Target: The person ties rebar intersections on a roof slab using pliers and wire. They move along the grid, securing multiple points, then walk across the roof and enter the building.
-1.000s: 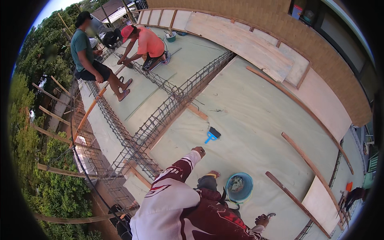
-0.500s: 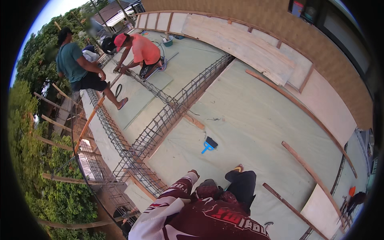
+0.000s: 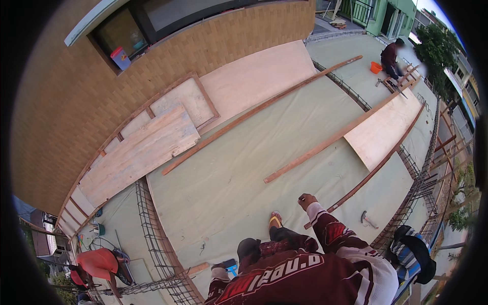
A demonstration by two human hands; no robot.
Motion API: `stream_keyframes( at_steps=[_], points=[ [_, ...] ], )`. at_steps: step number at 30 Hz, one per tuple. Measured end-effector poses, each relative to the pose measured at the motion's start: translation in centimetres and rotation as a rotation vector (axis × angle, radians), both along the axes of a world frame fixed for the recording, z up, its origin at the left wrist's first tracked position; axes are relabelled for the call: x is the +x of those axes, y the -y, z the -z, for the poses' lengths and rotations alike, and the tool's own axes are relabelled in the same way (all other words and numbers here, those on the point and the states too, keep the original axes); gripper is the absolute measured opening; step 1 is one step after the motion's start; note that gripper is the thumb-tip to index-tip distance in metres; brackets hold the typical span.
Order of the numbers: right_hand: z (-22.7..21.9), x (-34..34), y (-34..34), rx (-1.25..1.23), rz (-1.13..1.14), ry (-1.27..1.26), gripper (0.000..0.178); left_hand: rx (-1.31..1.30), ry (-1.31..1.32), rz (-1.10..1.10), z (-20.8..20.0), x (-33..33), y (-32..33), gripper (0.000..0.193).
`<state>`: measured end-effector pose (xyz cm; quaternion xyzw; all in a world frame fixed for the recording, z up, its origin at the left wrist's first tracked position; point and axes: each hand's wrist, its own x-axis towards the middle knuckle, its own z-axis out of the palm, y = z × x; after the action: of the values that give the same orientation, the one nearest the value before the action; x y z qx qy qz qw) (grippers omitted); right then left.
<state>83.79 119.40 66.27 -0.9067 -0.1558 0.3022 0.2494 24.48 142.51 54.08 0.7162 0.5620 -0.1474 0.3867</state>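
Note:
My right hand [image 3: 306, 201] is raised in front of me over the pale green sheeting [image 3: 244, 152], fingers curled into a loose fist with nothing showing in it. Just below it runs a long dark wooden strip [image 3: 366, 179]; the two look apart. On the sheeting to its right lies a hammer [image 3: 366, 220]. My left arm hangs low, its white cuff [image 3: 220, 275] beside a blue-handled brush or dustpan [image 3: 232, 268] with a dark head. The left hand's fingers cannot be made out against that dark part. My foot wears a yellow-strapped slipper [image 3: 275, 219].
Wooden beams [image 3: 315, 153] and a plywood sheet [image 3: 384, 127] cross the floor ahead. A rebar cage [image 3: 152, 231] runs through a gap at left. Another person [image 3: 390, 57] crouches by an orange bucket [image 3: 376, 67]; one in coral [image 3: 99, 263] bends over. Scaffolding stands right.
My view has swung far to the right, moving the rebar and co-workers to the lower left. My right hand has come into view, closed; my left hand has dropped low.

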Motion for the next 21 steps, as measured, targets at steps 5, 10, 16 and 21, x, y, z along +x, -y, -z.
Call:
stream_keyframes(
  at_steps=[5, 10, 16, 21],
  points=[
    [-0.6, 11.7, -3.6, -0.09, 0.049, 0.01, 0.029, -0.028, 0.497, -0.714, -9.8, 24.7, -14.6, 0.02],
    [-1.3, 17.8, -9.2, 0.026, 0.209, -0.115, 0.029, -0.191, 0.052, -0.26, -6.8, 35.0, -23.6, 0.033],
    [8.6, 24.9, -7.3, -0.1, 0.685, -0.113, 0.023, 0.009, -0.602, 1.297, 1.7, 43.9, -39.2, 0.056],
    [6.4, 22.5, -7.2, -0.507, 0.953, -0.353, 0.025, 0.007, -0.727, 0.831, 0.7, 62.2, -51.1, 0.042]
  ],
)
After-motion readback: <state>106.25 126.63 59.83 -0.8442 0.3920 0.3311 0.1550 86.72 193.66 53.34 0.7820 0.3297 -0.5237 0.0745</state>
